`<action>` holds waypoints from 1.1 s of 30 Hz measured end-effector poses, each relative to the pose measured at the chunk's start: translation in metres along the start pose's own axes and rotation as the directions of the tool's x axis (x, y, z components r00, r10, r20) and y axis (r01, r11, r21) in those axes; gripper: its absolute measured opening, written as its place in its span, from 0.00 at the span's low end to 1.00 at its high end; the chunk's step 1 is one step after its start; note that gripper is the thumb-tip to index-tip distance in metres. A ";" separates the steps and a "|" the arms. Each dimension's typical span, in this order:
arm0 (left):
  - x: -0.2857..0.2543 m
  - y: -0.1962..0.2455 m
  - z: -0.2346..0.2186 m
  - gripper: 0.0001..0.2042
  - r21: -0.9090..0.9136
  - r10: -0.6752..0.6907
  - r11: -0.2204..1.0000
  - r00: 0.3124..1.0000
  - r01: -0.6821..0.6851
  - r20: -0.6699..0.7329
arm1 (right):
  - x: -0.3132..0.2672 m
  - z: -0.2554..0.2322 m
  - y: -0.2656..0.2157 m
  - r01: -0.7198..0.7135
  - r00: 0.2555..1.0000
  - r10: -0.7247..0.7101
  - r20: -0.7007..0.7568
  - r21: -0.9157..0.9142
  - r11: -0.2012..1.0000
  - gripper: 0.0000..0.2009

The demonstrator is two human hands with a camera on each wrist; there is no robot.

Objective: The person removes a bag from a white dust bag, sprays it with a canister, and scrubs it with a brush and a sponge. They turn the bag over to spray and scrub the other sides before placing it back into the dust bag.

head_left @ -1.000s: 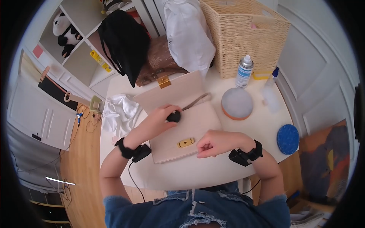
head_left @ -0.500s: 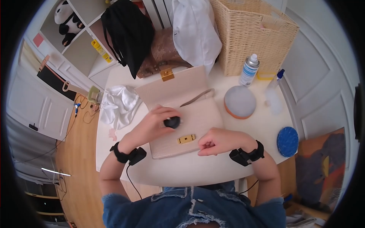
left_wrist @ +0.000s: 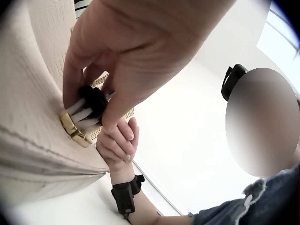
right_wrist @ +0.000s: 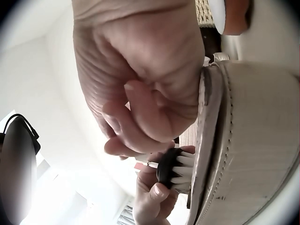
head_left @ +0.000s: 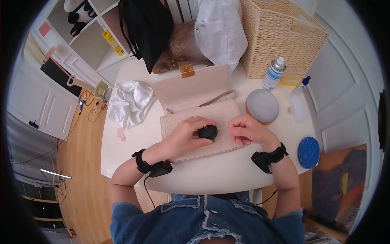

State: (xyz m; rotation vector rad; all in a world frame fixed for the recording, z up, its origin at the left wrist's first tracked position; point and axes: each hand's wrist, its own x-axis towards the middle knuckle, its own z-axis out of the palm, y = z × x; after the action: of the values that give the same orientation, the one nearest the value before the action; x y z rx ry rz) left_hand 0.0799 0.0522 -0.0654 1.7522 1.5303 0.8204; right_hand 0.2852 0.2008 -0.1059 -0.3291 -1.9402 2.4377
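Observation:
The left hand pinches a round black brush between thumb and fingers, above the front of a pale beige bag. White bristles point down from the brush in the right wrist view. They are at the gold clasp in the left wrist view; the head view hides that clasp under the brush and hand. The bag's flap lies folded back, with a gold lock piece at its far edge. Close beside the brush, the right hand lies at the bag's right side, fingers curled around nothing visible.
White cloth lies left of the bag. To the right are a round grey-topped orange object, a spray can, a clear bottle and a blue disc. Behind stand a wicker basket and other bags.
The left hand has carried the brush rightward over the clasp, which was uncovered before. The right hand has shifted slightly up and right. The head view has also shifted.

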 end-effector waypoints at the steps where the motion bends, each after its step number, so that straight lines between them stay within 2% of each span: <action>1: 0.001 0.000 0.000 0.23 -0.038 -0.026 0.999 1.000 0.026 0.003 | 0.001 -0.002 0.001 0.024 1.000 -0.024 -0.009 0.065 0.998 0.13; 2: -0.001 0.000 -0.003 0.23 -0.040 -0.026 0.999 1.000 0.026 0.006 | 0.000 -0.002 -0.001 0.022 1.000 -0.022 -0.012 0.067 0.997 0.13; 4: -0.011 -0.003 -0.016 0.22 0.285 0.047 0.958 0.998 -0.037 -0.030 | -0.001 0.002 -0.006 -0.013 1.000 0.014 -0.017 0.023 1.000 0.10; 5: -0.015 -0.006 -0.022 0.22 0.284 0.044 0.958 0.999 -0.035 -0.025 | -0.001 0.002 -0.007 -0.014 1.000 0.015 -0.019 0.029 0.999 0.10; 8: -0.016 -0.006 -0.040 0.22 0.269 -0.199 0.939 0.976 0.215 -0.088 | 0.000 0.003 -0.007 -0.011 1.000 0.011 0.017 0.013 1.000 0.10; 9: -0.015 -0.007 -0.038 0.22 0.271 -0.199 0.938 0.976 0.216 -0.087 | 0.000 0.002 -0.006 -0.006 1.000 0.006 0.017 0.006 1.000 0.10; 11: -0.009 -0.011 -0.027 0.21 0.206 -0.141 0.966 0.985 0.159 -0.099 | 0.001 0.002 -0.005 -0.001 1.000 0.001 0.016 0.000 1.000 0.10; 14: 0.003 -0.008 -0.002 0.20 0.159 -0.004 0.987 0.999 0.012 -0.046 | 0.002 0.000 -0.002 -0.007 1.000 0.006 0.030 0.023 1.000 0.12; 18: 0.008 -0.002 0.013 0.21 0.081 0.009 0.997 0.997 -0.003 -0.071 | 0.001 0.001 -0.003 -0.007 1.000 0.006 0.028 0.044 0.999 0.10; 21: 0.000 -0.006 0.019 0.23 0.236 0.229 0.949 0.972 -0.208 -0.061 | 0.001 0.001 -0.002 0.006 1.000 -0.007 0.027 0.032 0.999 0.10; 22: -0.003 -0.005 0.019 0.23 0.235 0.227 0.949 0.972 -0.208 -0.056 | 0.001 0.001 -0.001 0.011 0.999 -0.012 0.033 0.027 1.000 0.10; 24: -0.010 0.002 0.015 0.24 0.388 0.301 0.868 0.950 -0.311 0.087 | 0.001 0.000 0.000 0.018 0.999 -0.019 0.030 0.023 1.000 0.10; 25: -0.014 0.005 0.013 0.24 0.386 0.299 0.869 0.950 -0.311 0.092 | 0.001 -0.001 0.000 0.024 0.999 -0.024 0.030 0.012 1.000 0.10; 27: -0.020 0.011 0.008 0.24 0.440 0.283 0.818 0.926 -0.370 0.251 | 0.001 -0.001 0.000 0.021 0.999 -0.020 0.029 -0.010 1.000 0.12; 29: -0.027 0.015 0.002 0.24 0.442 0.304 0.802 0.912 -0.401 0.275 | 0.001 -0.001 0.000 0.021 1.000 -0.020 0.024 -0.031 0.999 0.13; 31: -0.032 0.021 -0.005 0.24 0.535 0.247 0.744 0.908 -0.401 0.338 | 0.001 -0.001 0.000 0.033 0.999 -0.031 0.040 -0.045 0.998 0.13; 33: -0.035 0.024 -0.014 0.24 0.537 0.201 0.755 0.912 -0.376 0.357 | 0.001 -0.002 0.001 0.038 0.998 -0.037 0.045 -0.032 0.999 0.12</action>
State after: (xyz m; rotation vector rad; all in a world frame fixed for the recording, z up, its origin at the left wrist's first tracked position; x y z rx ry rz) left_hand 0.0784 0.0166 -0.0393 2.4980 1.4232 0.1887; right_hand 0.2848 0.2027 -0.1073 -0.2391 -1.9871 2.4120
